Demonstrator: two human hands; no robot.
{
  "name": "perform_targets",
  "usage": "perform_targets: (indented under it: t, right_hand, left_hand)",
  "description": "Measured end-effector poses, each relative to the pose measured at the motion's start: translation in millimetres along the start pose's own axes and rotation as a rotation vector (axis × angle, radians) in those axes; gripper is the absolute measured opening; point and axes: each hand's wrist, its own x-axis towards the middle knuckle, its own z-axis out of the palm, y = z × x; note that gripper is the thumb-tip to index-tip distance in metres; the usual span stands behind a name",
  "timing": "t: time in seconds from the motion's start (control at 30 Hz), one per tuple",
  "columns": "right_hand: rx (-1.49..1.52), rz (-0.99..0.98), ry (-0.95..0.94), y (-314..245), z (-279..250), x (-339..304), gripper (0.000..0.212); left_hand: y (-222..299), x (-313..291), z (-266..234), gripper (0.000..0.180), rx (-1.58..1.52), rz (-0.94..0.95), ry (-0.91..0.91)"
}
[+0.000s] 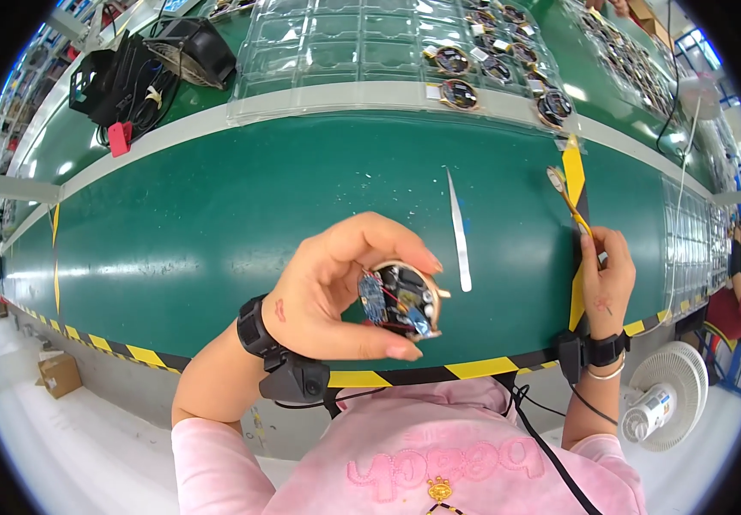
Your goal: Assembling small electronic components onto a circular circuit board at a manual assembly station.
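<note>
My left hand (pixel 336 296) is closed round an open round watch case (pixel 412 300), gripping its rim between thumb and fingers. The case has a rose-gold edge; inside it show a blue circuit board, black parts and a thin red wire. Off to the right, my right hand (pixel 608 270) pinches a slim yellow-and-dark strip (pixel 573 209) that ends in a small pale oval piece; its exact kind is hard to make out. Between the two hands, silver tweezers (pixel 459 232) lie on the green mat (pixel 242 206).
Clear plastic trays (pixel 327 51) stand on the far ledge, with several round watch modules (pixel 459 94) at their right side. Black devices and cables (pixel 151 73) lie at the far left. Yellow-black tape (pixel 482 369) borders the near edge. A white fan (pixel 667 399) stands at lower right.
</note>
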Motion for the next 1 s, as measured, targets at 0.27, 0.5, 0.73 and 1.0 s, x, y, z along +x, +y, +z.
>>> perform_targets:
  t: [0.27, 0.5, 0.73, 1.0]
  right_hand:
    - [-0.031, 0.019, -0.076, 1, 2, 4, 0.009]
    - [-0.053, -0.006, -0.081, 2, -1, 7, 0.008]
    - [0.210, -0.188, -0.091, -53, -1, 12, 0.012]
    - [0.630, -0.557, -0.234, -114, -3, 24, 0.005]
  left_hand:
    - [9, -3, 6, 0.063, -0.108, -0.006, -0.004]
    - [6, -2, 1, 0.067, -0.007, 0.045, -0.063]
    - [5, -4, 4, 0.066, -0.041, 0.039, -0.050]
    - [6, -3, 4, 0.066, -0.006, 0.003, -0.018]
